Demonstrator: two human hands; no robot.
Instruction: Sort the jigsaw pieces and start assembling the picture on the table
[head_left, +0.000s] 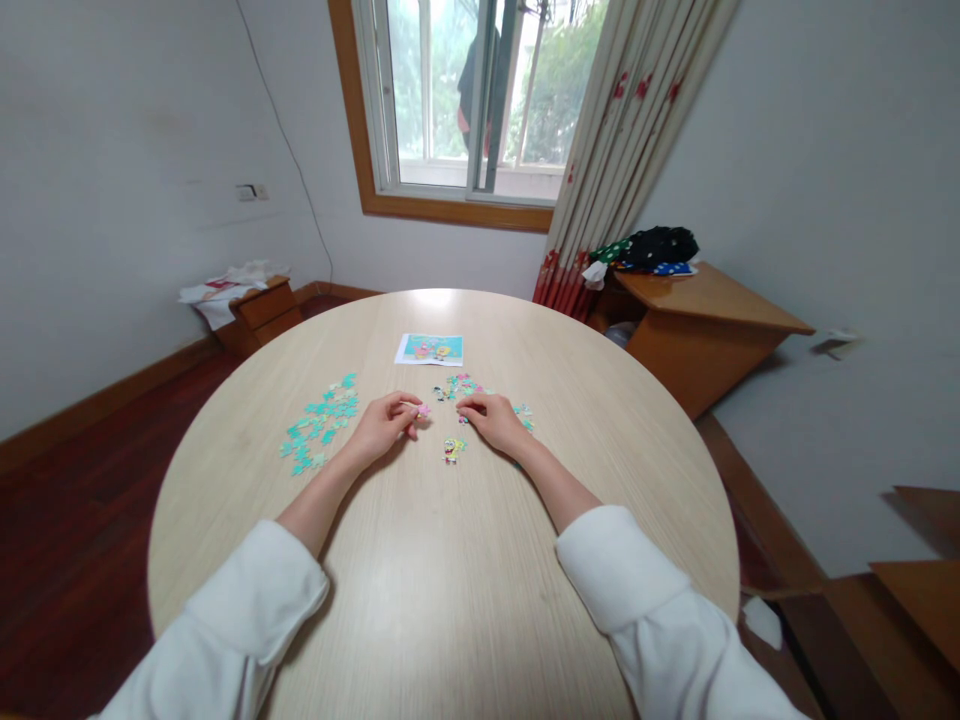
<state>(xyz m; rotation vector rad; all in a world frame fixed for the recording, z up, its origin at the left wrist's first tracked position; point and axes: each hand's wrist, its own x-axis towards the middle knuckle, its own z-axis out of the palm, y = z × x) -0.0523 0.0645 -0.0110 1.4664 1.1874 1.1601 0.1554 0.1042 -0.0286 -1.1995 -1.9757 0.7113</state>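
Observation:
My left hand (pixel 386 422) pinches a pink jigsaw puzzle piece (pixel 424 410) just above the table, left of the middle. Opposite it, my right hand (pixel 491 420) has its thumb and fingers closed at a small puzzle piece (pixel 463 420) by the fingertips; the fingers partly hide it. Between my wrists lies a small joined yellow cluster (pixel 453 451) showing a cartoon face. Loose multicoloured pieces (pixel 465 384) lie beyond my right hand, and some stick out to its right. To the left spreads a group of turquoise pieces (pixel 322 425).
A printed reference picture (pixel 430 349) lies flat on the round wooden table (pixel 435 610), beyond my hands. Behind the table stand a wooden cabinet with clothes (pixel 660 250) on top, a curtain (pixel 622 130) and a window. A small drawer unit (pixel 266 310) is at the left.

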